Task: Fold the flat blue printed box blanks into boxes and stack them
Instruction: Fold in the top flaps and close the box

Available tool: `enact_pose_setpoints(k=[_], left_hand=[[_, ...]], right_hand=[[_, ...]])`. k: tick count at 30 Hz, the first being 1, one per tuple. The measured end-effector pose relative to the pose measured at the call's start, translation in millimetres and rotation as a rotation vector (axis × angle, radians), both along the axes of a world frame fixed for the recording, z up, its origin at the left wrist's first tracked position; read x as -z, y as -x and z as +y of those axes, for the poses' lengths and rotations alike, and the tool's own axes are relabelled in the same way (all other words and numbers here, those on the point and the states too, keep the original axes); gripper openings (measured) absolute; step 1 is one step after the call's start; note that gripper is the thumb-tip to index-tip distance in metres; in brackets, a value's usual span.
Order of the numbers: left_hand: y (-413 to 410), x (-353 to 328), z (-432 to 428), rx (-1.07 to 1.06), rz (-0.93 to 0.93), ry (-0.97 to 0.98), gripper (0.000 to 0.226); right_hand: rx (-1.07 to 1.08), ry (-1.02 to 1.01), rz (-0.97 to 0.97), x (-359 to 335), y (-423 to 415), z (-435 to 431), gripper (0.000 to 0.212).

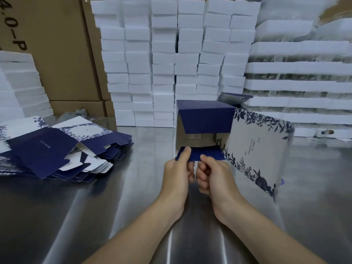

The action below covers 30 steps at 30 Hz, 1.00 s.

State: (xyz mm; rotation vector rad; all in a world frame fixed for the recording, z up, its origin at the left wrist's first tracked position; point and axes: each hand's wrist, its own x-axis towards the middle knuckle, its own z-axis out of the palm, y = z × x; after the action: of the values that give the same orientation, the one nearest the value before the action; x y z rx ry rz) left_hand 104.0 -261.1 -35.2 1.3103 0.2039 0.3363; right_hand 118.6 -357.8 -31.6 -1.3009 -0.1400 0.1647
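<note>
A half-formed blue printed box [206, 119] is held above the metal table [95, 206] at centre. Its open end faces me, and a white floral panel [261, 147] swings out to the right, blurred. My left hand [179, 172] pinches the near dark blue flap [209, 154] with thumb on top. My right hand [211, 176] grips the same flap beside it, fingers curled under. A heap of flat blue printed blanks [57, 149] lies on the table at the left.
Tall stacks of white boxes [171, 63] form a wall behind the held box. More white stacks [299, 86] stand at the right and at the far left [21, 86]. Brown cartons [62, 54] stand at the back left. Another blue printed piece [234, 98] peeks from behind the held box.
</note>
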Motion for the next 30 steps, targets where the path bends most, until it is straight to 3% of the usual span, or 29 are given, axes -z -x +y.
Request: enact_pose_setpoints(k=[2,9,19,25,30], left_hand=[[-3.3,1.4,-1.1,0.019,0.015,0.012,0.061],[-10.6,-0.5,3.4,0.043,0.066,0.042,0.047],[-15.0,-1.3,10.2,0.062,0.122,0.137,0.051],[-16.5,0.1,9.0,0.067,0.121,0.075,0.041],[-13.5,-0.1,9.5,0.072,0.094,0.075,0.045]], right_hand=[[-0.010,0.015,-0.002,0.0,-1.2,-0.3,0.046],[0.056,0.001,0.047,3.4,-2.5,-3.1,0.052],[0.135,-0.020,0.094,13.5,-9.0,-3.8,0.044],[0.152,-0.121,0.100,7.3,-7.8,-6.3,0.045],[0.205,-0.047,0.096,8.9,-6.5,-4.6,0.041]])
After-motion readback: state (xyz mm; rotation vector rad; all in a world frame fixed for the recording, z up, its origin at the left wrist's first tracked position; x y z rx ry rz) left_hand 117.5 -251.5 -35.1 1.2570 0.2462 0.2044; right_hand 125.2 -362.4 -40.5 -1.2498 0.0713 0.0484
